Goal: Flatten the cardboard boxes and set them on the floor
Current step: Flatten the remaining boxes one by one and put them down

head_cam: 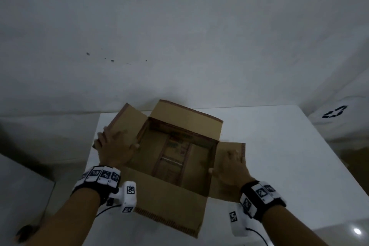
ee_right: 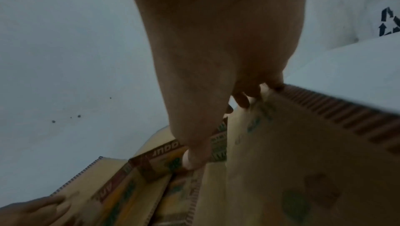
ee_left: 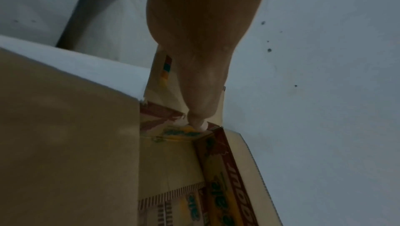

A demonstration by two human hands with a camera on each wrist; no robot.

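An open box (head_cam: pixel 169 158) stands on the white worktop (head_cam: pixel 279 146), all four flaps spread outward, between the two hands. The left hand (head_cam: pixel 114 149) lies flat with straight fingers on the left flap (head_cam: pixel 127 124), thumb at the box's rim. The right hand (head_cam: pixel 231 168) lies likewise spread on the right flap (head_cam: pixel 231 146).

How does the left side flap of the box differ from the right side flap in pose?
The left flap tilts upward and outward under the left hand. The right flap lies lower, folded almost level, under the right hand. Both are plain brown inside, belong to the open cardboard box, and have one hand on them.
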